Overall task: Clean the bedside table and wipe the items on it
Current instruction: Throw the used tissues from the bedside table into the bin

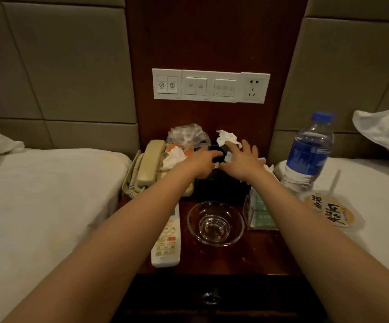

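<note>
The dark wooden bedside table stands between two beds. Both my hands reach to the top of a black tissue box at the back of the table. My left hand has curled fingers at the box's opening and pinches white tissue there. Fingers spread, my right hand lies over the box top, touching a white tissue that sticks up. Crumpled tissues lie beside the beige telephone. A glass bowl and a white remote control sit in front.
A crumpled clear plastic bag lies behind the phone. On the right bed's edge stand a water bottle and a sealed cup with a straw. A green-printed card holder is at the table's right. Wall switches sit above.
</note>
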Tool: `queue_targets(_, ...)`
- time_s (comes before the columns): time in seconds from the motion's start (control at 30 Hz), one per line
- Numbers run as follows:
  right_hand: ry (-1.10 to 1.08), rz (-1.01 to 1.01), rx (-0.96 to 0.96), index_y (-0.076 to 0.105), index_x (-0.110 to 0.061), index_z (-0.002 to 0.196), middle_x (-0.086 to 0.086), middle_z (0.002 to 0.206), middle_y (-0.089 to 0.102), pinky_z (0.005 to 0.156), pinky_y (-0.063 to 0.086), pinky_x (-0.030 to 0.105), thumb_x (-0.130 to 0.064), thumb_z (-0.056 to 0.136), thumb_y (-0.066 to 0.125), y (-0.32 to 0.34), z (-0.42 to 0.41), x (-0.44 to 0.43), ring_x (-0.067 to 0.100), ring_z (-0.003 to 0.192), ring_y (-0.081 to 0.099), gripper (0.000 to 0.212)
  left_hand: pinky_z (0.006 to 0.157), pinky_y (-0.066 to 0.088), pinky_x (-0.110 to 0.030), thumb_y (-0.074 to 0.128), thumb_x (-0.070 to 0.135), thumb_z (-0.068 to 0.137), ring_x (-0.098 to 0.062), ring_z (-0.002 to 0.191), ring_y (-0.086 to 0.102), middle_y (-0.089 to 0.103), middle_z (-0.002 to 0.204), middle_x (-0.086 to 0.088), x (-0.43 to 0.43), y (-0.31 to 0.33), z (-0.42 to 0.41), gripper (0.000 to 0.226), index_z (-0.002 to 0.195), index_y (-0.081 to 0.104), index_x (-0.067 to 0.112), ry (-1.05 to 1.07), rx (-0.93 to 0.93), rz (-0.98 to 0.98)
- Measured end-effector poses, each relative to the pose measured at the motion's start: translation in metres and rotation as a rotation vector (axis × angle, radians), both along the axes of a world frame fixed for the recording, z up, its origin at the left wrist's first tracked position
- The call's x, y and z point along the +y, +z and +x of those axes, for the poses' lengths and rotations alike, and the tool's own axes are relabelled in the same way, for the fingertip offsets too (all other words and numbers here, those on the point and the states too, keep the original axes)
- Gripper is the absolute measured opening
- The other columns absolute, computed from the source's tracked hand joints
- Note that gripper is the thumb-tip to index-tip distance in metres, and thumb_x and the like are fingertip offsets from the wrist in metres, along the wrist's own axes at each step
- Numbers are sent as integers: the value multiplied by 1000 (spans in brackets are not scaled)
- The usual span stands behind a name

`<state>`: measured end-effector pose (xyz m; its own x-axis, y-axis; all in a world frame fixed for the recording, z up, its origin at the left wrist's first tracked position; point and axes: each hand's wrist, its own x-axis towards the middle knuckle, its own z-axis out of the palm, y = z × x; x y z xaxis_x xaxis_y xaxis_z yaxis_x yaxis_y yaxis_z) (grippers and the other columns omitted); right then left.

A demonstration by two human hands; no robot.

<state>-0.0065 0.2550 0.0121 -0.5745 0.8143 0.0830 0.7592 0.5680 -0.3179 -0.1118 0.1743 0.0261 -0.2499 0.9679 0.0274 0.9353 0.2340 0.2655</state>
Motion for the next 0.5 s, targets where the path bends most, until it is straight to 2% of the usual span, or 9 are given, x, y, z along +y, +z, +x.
queue_targets(0.07, 28, 11, -17, 15, -30, 148, 12, 157, 5, 114, 16, 54, -37, 95, 47, -11, -5, 6, 39, 143, 4, 63, 104, 35, -33, 40, 6, 98, -30, 135, 36, 23, 154, -11, 6, -6, 1, 53, 147, 30, 23, -8, 58, -46)
queue_targets(0.1, 36, 5, 7, 21, -25, 147, 15, 154, 15, 112, 24, 51, -29, 96, 45, -16, -7, 8, 40, 141, 15, 57, 102, 37, -32, 40, 3, 97, -29, 134, 37, 25, 153, -11, 8, -8, 1, 54, 146, 32, 23, -7, 84, -59)
queue_targets(0.17, 22, 13, 96, 41, -15, 138, 19, 139, 40, 98, 41, 43, -12, 95, 44, -23, -9, 7, 40, 126, 40, 43, 92, 43, -30, 38, -6, 94, -28, 126, 46, 42, 145, -10, 8, -11, 3, 57, 143, 39, 22, -2, 114, -46)
queue_targets(0.2, -1, 44, 136, 50, -11, 130, 19, 130, 48, 90, 44, 40, -5, 93, 43, -25, -9, 5, 39, 119, 47, 38, 87, 46, -30, 38, -10, 92, -27, 120, 52, 51, 138, -11, 7, -12, 3, 58, 141, 43, 21, 6, 128, -22)
queue_targets(0.27, -60, 93, 212, 59, -8, 121, 18, 123, 53, 88, 46, 41, 2, 90, 45, -28, -7, 1, 37, 114, 50, 35, 84, 49, -30, 40, -11, 89, -25, 107, 58, 61, 122, -10, 6, -14, 3, 55, 135, 52, 17, 28, 156, 23)
queue_targets(0.33, -123, 84, 321, 65, -6, 114, 17, 124, 53, 88, 47, 41, 4, 90, 45, -29, -5, 1, 34, 112, 51, 33, 81, 48, -30, 43, -6, 89, -24, 100, 59, 62, 110, -9, 5, -16, -1, 45, 126, 60, 12, 67, 161, 44)
queue_targets(0.43, -219, -44, 554, 69, -4, 97, 17, 117, 59, 71, 45, 34, 4, 92, 40, -23, -1, 5, 30, 91, 58, 30, 89, 50, -33, 46, -2, 91, -26, 104, 60, 63, 119, -10, 0, -23, -7, 37, 119, 65, 13, 91, 148, 162)
queue_targets(0.5, -250, -98, 622, 68, -3, 96, 17, 111, 62, 64, 41, 31, 4, 93, 39, -18, 2, 8, 23, 75, 52, 30, 92, 49, -33, 46, -3, 93, -25, 108, 60, 62, 121, -11, -5, -24, -11, 36, 121, 63, 12, 103, 116, 245)
